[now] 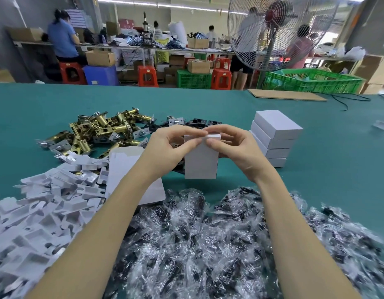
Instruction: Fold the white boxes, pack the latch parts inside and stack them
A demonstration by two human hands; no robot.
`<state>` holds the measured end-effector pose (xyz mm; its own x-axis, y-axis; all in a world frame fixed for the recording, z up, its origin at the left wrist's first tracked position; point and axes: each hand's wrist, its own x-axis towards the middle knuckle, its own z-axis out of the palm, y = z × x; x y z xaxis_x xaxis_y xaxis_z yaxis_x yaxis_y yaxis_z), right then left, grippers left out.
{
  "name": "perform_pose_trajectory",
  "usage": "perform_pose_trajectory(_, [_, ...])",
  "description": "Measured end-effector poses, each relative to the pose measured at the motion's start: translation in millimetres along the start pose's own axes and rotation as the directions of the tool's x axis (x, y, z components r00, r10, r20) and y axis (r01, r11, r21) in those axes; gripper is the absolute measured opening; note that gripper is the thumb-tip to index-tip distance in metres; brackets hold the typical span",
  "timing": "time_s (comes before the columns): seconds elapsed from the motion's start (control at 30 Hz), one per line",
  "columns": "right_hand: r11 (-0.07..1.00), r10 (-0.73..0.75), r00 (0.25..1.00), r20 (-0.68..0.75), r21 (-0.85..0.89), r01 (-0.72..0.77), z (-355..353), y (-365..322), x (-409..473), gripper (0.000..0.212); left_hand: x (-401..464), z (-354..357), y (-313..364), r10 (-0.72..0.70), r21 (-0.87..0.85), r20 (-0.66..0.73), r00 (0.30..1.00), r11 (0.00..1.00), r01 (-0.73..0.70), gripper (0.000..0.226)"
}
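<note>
Over the middle of the green counter [316,190], the left hand [169,147] and the right hand [236,149] both pinch the top flap of an upright small white cardboard box [200,162]; its inside is hidden. A stack of four closed white boxes [273,137] stands just right of it, and brass latch parts [96,130] lie toward the far left.

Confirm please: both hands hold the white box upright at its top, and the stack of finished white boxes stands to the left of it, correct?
Not quite. The head view shows the stack of finished white boxes to the right of the held white box, not the left. The rest holds: the left hand and right hand pinch its top.
</note>
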<state>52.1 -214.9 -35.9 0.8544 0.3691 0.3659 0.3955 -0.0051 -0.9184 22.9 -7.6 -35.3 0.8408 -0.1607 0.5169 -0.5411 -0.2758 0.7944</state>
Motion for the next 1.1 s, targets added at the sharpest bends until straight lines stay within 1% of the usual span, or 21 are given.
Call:
perform_pose_trajectory(0.07, [1.0,-0.006,1.0,0.019,-0.001,0.006,-2,2,-1,0.019,-2,1,-4,0.019,0.024,-0.006,1.0,1.0,-0.019,0.019])
perform_pose_trajectory(0.17, [1.0,0.03,0.999,0.018,0.005,-0.03,-3,8,-4,0.022,-4,6,-11,0.011,0.054,-0.025,1.0,0.998,-0.009,0.018])
perform_pose_trajectory(0.27, [0.998,0.045,0.999,-0.021,0.04,-0.044,-1,12,-6,0.022,-6,11,-12,0.02,0.084,-0.052,0.998,0.996,-0.015,0.017])
perform_pose_trajectory(0.33, [0.993,0.058,0.997,-0.052,0.102,-0.052,1,10,-4,0.017,-4,12,-8,0.0,0.08,-0.073,0.997,0.997,0.006,0.022])
perform_pose_trajectory(0.37, [0.988,0.071,0.995,-0.068,0.143,-0.061,2,8,-3,0.015,-2,12,-6,-0.052,0.043,-0.084,0.995,0.997,0.056,0.028])
perform_pose_trajectory(0.4, [0.981,0.089,0.992,-0.088,0.182,-0.071,4,5,-2,0.011,-1,10,-4,-0.148,-0.036,-0.077,0.986,0.989,0.146,0.035])
perform_pose_trajectory(0.43, [0.971,0.109,0.987,-0.116,0.225,-0.081,5,3,0,0.009,1,7,-2,-0.269,-0.126,-0.025,0.963,0.956,0.264,0.041])
perform_pose_trajectory(0.5, [0.944,0.151,0.972,-0.178,0.316,-0.089,5,-1,4,0.009,1,4,1,-0.469,-0.234,0.178,0.865,0.834,0.5,0.047])
perform_pose_trajectory(0.53, [0.938,0.169,0.963,-0.21,0.336,-0.091,5,-3,7,0.009,-1,4,2,-0.516,-0.276,0.272,0.812,0.767,0.579,0.047])
perform_pose_trajectory(0.57, [0.942,0.181,0.954,-0.238,0.322,-0.098,4,-5,9,0.007,-2,5,2,-0.53,-0.331,0.334,0.78,0.709,0.623,0.043])
perform_pose_trajectory(0.6, [0.952,0.191,0.946,-0.261,0.283,-0.114,4,-7,11,0.004,-3,7,2,-0.534,-0.385,0.357,0.767,0.664,0.641,0.037])
perform_pose_trajectory(0.63, [0.961,0.204,0.939,-0.278,0.241,-0.137,4,-7,12,0.004,-3,8,2,-0.546,-0.421,0.351,0.761,0.633,0.649,0.032])
perform_pose_trajectory(0.67, [0.964,0.221,0.931,-0.29,0.207,-0.165,5,-8,13,0.009,-2,10,3,-0.57,-0.451,0.333,0.752,0.604,0.657,0.031])
perform_pose_trajectory(0.73, [0.959,0.274,0.923,-0.269,0.153,-0.24,6,-10,13,0.025,-1,13,4,-0.638,-0.529,0.279,0.718,0.521,0.669,0.032])
perform_pose_trajectory(0.8, [0.943,0.332,0.927,-0.173,0.036,-0.331,7,-16,11,0.047,0,15,5,-0.686,-0.619,0.232,0.69,0.443,0.648,0.03])
perform_pose_trajectory(0.83, [0.929,0.359,0.927,-0.109,-0.056,-0.367,6,-19,9,0.059,1,15,5,-0.692,-0.646,0.213,0.69,0.431,0.631,0.028])
perform_pose_trajectory(0.9, [0.889,0.391,0.92,0.002,-0.26,-0.377,8,-25,7,0.074,1,16,4,-0.7,-0.649,0.18,0.692,0.444,0.618,0.025])
perform_pose_trajectory(0.97, [0.825,0.391,0.92,0.043,-0.46,-0.329,15,-28,7,0.077,0,18,4,-0.719,-0.611,0.16,0.676,0.465,0.64,0.026])
perform_pose_trajectory(1.03, [0.689,0.355,0.935,-0.008,-0.673,-0.267,26,-26,9,0.075,-1,22,4,-0.723,-0.547,0.154,0.674,0.505,0.667,0.028])
perform_pose_trajectory(1.07, [0.627,0.324,0.945,-0.043,-0.739,-0.248,31,-23,11,0.071,-1,24,4,-0.714,-0.505,0.152,0.683,0.538,0.675,0.029])
perform_pose_trajectory(1.1, [0.597,0.296,0.952,-0.075,-0.764,-0.245,34,-21,12,0.065,-1,25,5,-0.702,-0.461,0.149,0.697,0.574,0.677,0.032])
